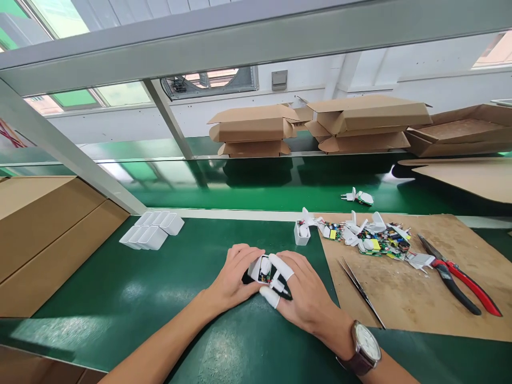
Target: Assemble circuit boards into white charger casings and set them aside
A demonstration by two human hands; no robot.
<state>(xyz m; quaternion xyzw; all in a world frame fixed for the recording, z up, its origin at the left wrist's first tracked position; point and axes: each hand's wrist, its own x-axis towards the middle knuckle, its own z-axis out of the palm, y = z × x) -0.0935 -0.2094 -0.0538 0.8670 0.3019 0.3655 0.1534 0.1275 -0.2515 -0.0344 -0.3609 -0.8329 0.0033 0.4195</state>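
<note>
Both hands meet over the green mat in the middle of the view. My left hand (239,273) is closed around a white plastic charger housing (253,271). Inside the housing's opening a small circuit board (264,272) with coloured parts shows. My right hand (301,285), with white finger cots on thumb and index finger, grips a white plug piece (277,284) at the housing's open side. Whether the plug piece touches the housing is hard to make out. Another white housing (302,234) with parts inside stands upright beyond my right hand.
White housings (150,232) stand grouped at the left, near a large carton (48,240). On a brown board (400,298) at the right are a pile of circuit boards (378,240), tweezers (361,292) and red-black pliers (460,277). Cardboard boxes (256,125) line the back.
</note>
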